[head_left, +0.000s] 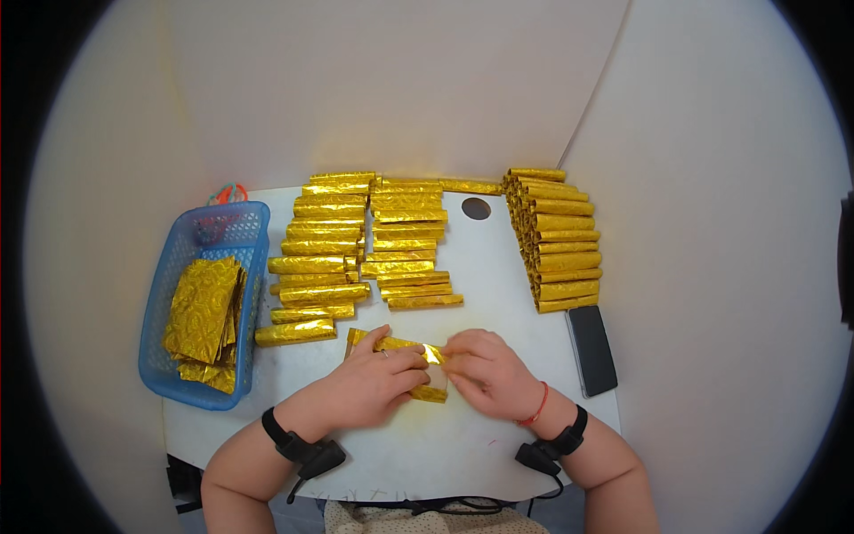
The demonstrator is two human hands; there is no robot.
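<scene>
A sheet of gold foil paper lies on the white table in front of me, partly folded over, with a pale strip showing between its gold edges. My left hand rests across it, fingers bent and holding it down against the table. At the sheet's right end my right hand is closed, its fingertips pinching the edge. Both hands cover much of the sheet, so the exact fold is hidden.
A blue plastic basket with flat gold sheets stands at the left. Rolled gold tubes lie in two columns behind my hands. More tubes are stacked at the right, beside a black phone. The table has a round hole.
</scene>
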